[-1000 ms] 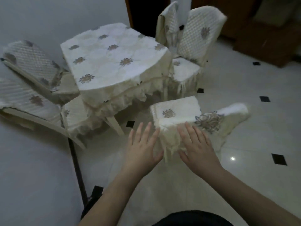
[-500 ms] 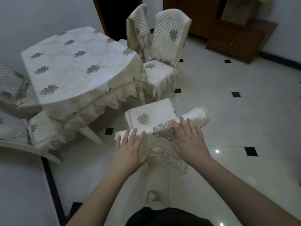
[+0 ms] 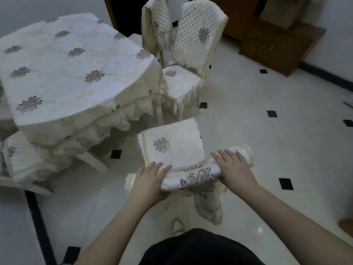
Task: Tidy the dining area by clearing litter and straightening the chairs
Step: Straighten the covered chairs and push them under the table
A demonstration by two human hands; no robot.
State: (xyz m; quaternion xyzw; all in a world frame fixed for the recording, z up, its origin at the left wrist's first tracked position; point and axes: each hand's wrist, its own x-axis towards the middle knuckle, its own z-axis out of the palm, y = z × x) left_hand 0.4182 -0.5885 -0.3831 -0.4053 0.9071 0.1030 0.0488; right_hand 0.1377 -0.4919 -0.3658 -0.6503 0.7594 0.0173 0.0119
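Both hands held the top of a chair [image 3: 172, 148] near the bench [image 3: 72, 73]. The left hand [image 3: 150, 180] gripped one end of the chair's padded back, and the right hand [image 3: 236, 169] gripped the other end. Another chair [image 3: 183, 81] stood beside the bench.

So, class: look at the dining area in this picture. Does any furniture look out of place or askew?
Yes. The near chair stands out from the table, not tucked under. Its embroidered back cover is bunched and hangs askew; the left hand and right hand grip the chair's back.
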